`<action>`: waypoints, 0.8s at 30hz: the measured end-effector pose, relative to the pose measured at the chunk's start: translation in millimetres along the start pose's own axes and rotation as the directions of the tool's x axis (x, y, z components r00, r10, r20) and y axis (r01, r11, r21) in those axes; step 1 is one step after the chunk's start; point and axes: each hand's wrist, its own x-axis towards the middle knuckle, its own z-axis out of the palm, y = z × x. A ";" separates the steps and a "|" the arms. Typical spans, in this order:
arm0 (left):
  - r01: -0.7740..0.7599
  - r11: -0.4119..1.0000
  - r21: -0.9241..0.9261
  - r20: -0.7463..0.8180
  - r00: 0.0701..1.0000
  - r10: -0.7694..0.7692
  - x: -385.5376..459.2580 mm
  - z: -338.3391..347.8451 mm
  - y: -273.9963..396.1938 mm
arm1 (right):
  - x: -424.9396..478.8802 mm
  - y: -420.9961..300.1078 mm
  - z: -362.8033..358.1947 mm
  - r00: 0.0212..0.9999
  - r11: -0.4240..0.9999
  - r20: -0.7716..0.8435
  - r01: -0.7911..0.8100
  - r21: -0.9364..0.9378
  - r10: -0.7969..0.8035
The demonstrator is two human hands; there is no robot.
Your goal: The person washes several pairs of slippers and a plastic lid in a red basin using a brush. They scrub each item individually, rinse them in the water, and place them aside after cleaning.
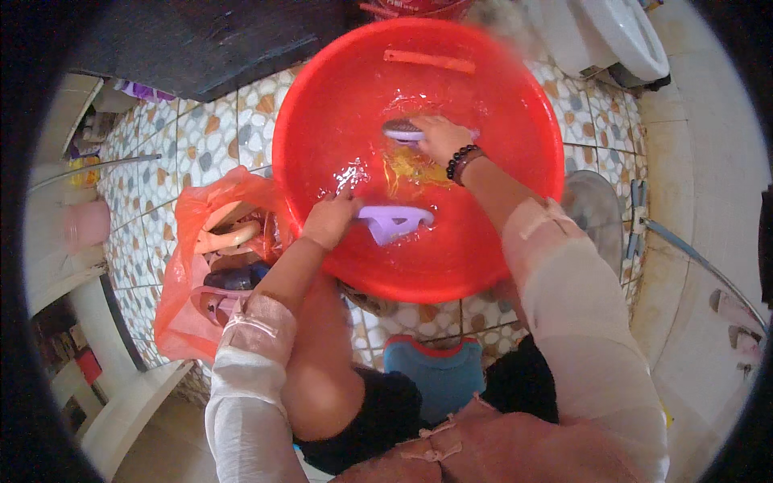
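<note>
A large red plastic basin (pixel 507 241) of water lies before me. My left hand (pixel 331 218) is at its near left side, with fingers at the end of a lavender plastic slipper (pixel 416 216) lying partly in the water. Farther in, my right hand (pixel 445 139) grips a second lavender slipper (pixel 401 129) with a dark textured surface; the hand hides much of it. Under the water beneath my right hand shows something yellow (pixel 410 168), its shape blurred by ripples.
An orange plastic bag (pixel 184 253) with several shoes stands left of the basin. A blue stool (pixel 432 377) is between my legs. To the right are a grey translucent lid-like object (pixel 595 211) and a mop-like tool's pole (pixel 694 253). A white toilet (pixel 628 39) stands far right.
</note>
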 end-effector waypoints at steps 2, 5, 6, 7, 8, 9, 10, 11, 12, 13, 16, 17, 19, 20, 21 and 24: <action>-0.018 1.000 0.016 -0.080 0.997 0.019 -12.3 -11.1 4.7 | -26.4 2.1 -29.9 0.990 0.970 -0.117 0.098 0.223 -0.073; 0.075 0.991 -0.106 -0.105 0.991 -0.087 -23.9 -37.5 19.3 | -70.2 -6.9 -82.1 0.869 0.968 -0.464 0.236 0.087 -0.170; 0.113 0.950 -0.293 -0.095 0.985 -0.146 -19.7 -59.1 41.1 | -86.6 2.1 -98.8 0.826 0.976 -0.547 0.204 0.070 -0.133; 0.157 0.927 -0.341 -0.115 0.972 -0.207 -27.2 -76.1 55.3 | -99.2 -5.6 -113.0 0.831 0.965 -0.555 0.170 0.199 -0.032; 0.198 0.899 -0.390 -0.132 0.954 -0.268 -34.4 -91.4 68.5 | -112.6 -12.8 -128.6 0.833 0.935 -0.549 0.139 0.325 0.067; 0.236 0.869 -0.435 -0.151 0.932 -0.329 -41.2 -104.4 77.5 | -125.9 -20.9 -142.9 0.829 0.887 -0.534 0.114 0.447 0.163; 0.141 0.886 -0.442 -0.260 0.925 -0.277 -44.8 -99.1 71.9 | -139.1 -25.4 -151.7 0.798 0.862 -0.574 0.150 0.484 0.184; 0.146 0.869 -0.472 -0.310 0.896 -0.319 -50.2 -102.8 75.8 | -151.3 -29.9 -158.2 0.767 0.855 -0.601 0.139 0.500 0.226; 0.143 0.852 -0.504 -0.351 0.867 -0.353 -52.4 -105.0 87.3 | -165.7 -29.5 -159.0 0.733 0.848 -0.621 0.118 0.517 0.278; 0.139 0.833 -0.536 -0.389 0.835 -0.389 -54.2 -106.9 97.8 | -177.9 -29.2 -159.3 0.697 0.839 -0.639 0.098 0.536 0.327; 0.037 0.636 -0.771 -0.360 0.798 -0.484 -41.5 -79.6 110.0 | -210.2 -33.1 -166.2 0.608 0.764 -0.633 0.066 0.642 0.479; -0.027 0.510 -0.860 -0.330 0.791 -0.515 -40.1 -67.4 108.0 | -216.0 -37.6 -168.4 0.584 0.726 -0.612 0.056 0.685 0.533; -0.096 0.320 -0.942 -0.250 0.839 -0.483 -52.0 -77.4 135.4 | -215.5 -22.0 -159.7 0.574 0.692 -0.604 0.087 0.716 0.553; -0.101 0.242 -0.965 -0.208 0.857 -0.472 -50.7 -74.1 133.7 | -211.5 -12.5 -153.4 0.571 0.675 -0.599 0.102 0.731 0.562; -0.103 0.161 -0.982 -0.167 0.875 -0.455 -48.6 -74.7 134.1 | -209.5 -7.4 -149.6 0.566 0.658 -0.594 0.116 0.744 0.572; -0.145 0.149 -0.978 -0.199 0.864 -0.462 -35.6 -75.5 133.4 | -208.3 5.8 -139.0 0.583 0.696 -0.561 -0.009 0.718 0.587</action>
